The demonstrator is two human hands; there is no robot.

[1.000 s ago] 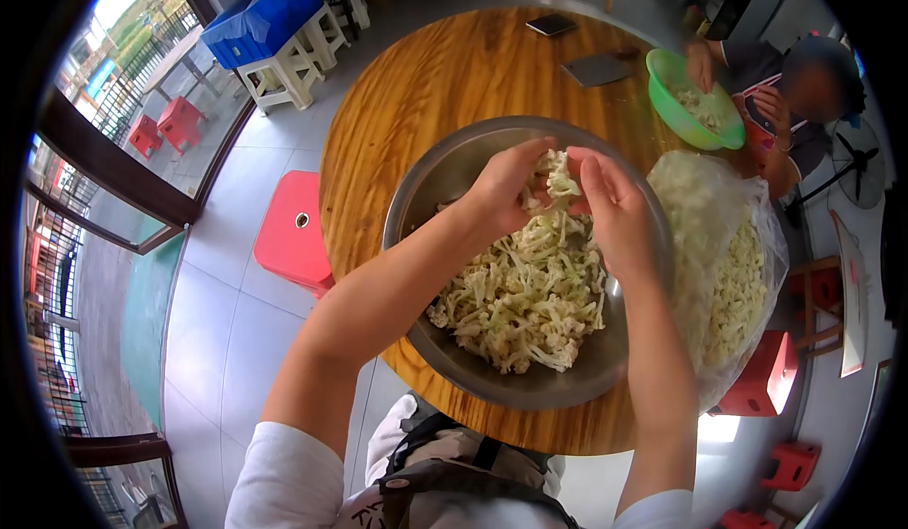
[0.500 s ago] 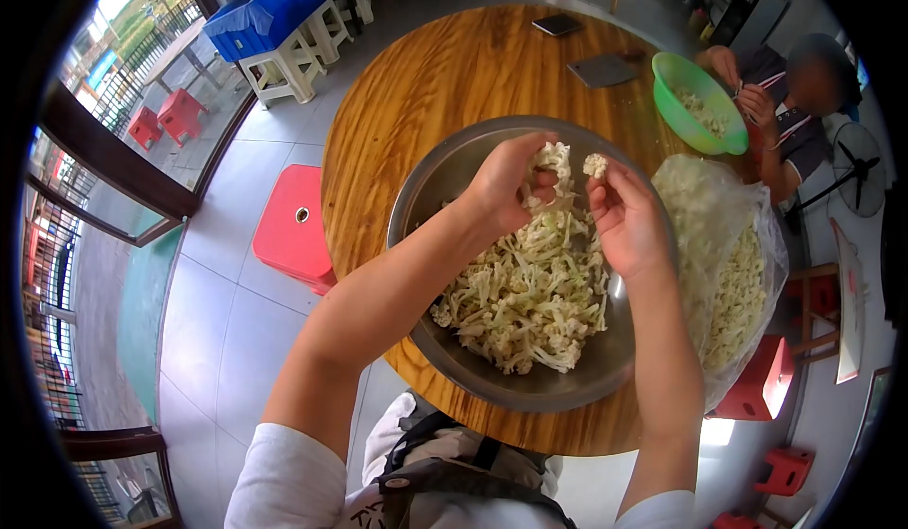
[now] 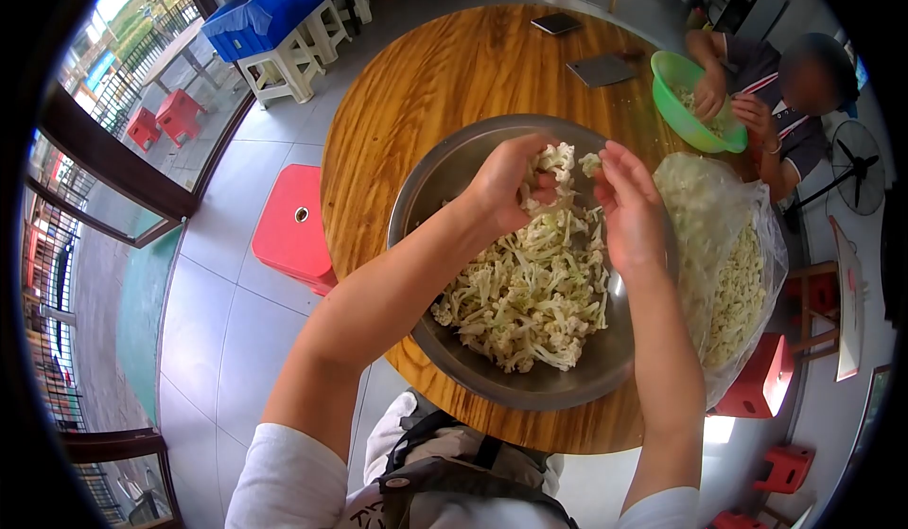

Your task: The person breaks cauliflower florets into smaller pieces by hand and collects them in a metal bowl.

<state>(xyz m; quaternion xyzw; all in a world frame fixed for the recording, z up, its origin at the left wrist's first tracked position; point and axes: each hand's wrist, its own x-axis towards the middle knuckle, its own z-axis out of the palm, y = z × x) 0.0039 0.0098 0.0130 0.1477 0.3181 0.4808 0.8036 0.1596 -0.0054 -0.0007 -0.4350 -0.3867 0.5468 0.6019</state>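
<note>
Over a wide steel bowl point(image 3: 445, 347), my left hand point(image 3: 506, 186) is closed around a branching piece of cauliflower point(image 3: 556, 162). My right hand point(image 3: 628, 203) pinches a small cauliflower floret point(image 3: 590, 164) between thumb and fingertips, just to the right of the left hand's piece. Below both hands, a heap of loose cauliflower florets point(image 3: 525, 293) with pale green stems fills the middle of the bowl. The palm side of my left hand is partly hidden.
The bowl stands on a round wooden table point(image 3: 407, 75). At right lies a clear plastic bag point(image 3: 733, 283) of florets. Beyond it, a person reaches into a green basin point(image 3: 673, 113). A dark cleaver point(image 3: 602, 70) and a phone point(image 3: 556, 23) lie farther back. A red stool point(image 3: 291, 226) stands left.
My right hand has turned slightly and its floret has shifted a little left and is more covered by fingers. The other person's hand has moved down into the green basin.
</note>
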